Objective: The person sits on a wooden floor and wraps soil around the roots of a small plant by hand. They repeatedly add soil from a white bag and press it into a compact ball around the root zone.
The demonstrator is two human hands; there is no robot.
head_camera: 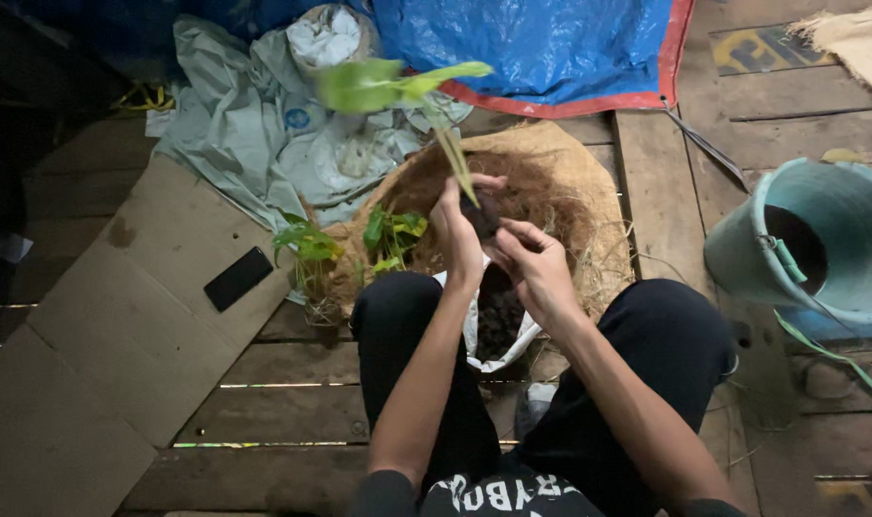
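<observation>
My left hand [458, 225] holds up a small plant [397, 84] with broad green leaves by its stem, the dark root ball [482, 214] at its base. My right hand [532, 260] presses its fingers against that soil ball from the right. Both hands hover over a white bag of dark soil [498, 321] that sits between my knees. Behind the hands lies a heap of brown coconut fibre [541, 187] on a round mat.
More green seedlings [390, 235] lie at the fibre heap's left edge. A teal bucket [819, 244] stands at right. A black phone [237, 278] rests on flat cardboard [120, 325] at left. Grey plastic sheeting [254, 124] and a blue tarp [541, 48] lie beyond, on wooden planks.
</observation>
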